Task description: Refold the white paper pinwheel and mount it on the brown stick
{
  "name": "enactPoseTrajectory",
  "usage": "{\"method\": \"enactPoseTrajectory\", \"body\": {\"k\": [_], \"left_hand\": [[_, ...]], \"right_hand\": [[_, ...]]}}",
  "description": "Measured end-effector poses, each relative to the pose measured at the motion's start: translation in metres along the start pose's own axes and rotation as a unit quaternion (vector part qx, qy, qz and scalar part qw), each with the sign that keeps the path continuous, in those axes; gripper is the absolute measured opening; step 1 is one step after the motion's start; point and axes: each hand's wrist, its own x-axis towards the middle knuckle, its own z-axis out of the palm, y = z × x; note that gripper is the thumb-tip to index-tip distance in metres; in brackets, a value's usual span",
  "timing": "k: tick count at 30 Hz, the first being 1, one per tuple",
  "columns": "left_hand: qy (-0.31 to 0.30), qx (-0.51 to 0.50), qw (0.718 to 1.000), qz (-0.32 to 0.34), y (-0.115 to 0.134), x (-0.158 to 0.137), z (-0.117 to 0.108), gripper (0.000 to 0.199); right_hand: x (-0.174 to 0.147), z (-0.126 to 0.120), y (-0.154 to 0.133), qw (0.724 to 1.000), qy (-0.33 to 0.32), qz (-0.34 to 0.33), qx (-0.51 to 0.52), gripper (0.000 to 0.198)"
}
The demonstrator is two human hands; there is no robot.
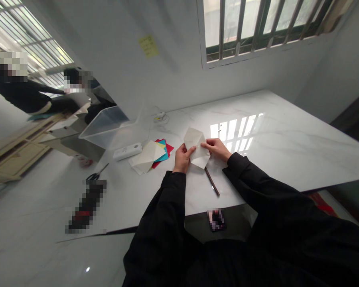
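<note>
Between my two hands, a cream sheet of paper [196, 137] with creases and an angular outline is held a little above the white table. My left hand [183, 158] grips its left edge, thumb on top. On the opposite side, my right hand [217, 148] pinches the right edge. A dark, slim pen or stick [212, 182] lies on the table just below the paper, its upper end hidden under it. To the left rests a loose stack of coloured paper [162, 153] in red, blue and yellow, with cream folded paper [146, 157] on top.
A white power strip [128, 151] and black-handled scissors [96, 174] lie left on the marble-look table [287, 135]. Behind them stands a clear plastic bin [113, 125]. A blurred dark item [88, 205] is near the front edge. Two people sit at far left.
</note>
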Motion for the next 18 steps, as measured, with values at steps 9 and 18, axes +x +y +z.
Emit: {"method": "enactPoseTrajectory", "body": {"k": [9, 18], "left_hand": [[-0.006, 0.009, 1.000, -0.006, -0.0008, -0.0006, 0.0002, 0.068], [-0.015, 0.006, 1.000, -0.008, 0.0013, -0.0015, 0.0002, 0.066]], "right_hand": [[-0.0012, -0.0006, -0.0011, 1.000, 0.005, 0.003, -0.001, 0.058], [-0.0009, -0.0014, 0.0002, 1.000, 0.008, -0.005, -0.013, 0.055]]}}
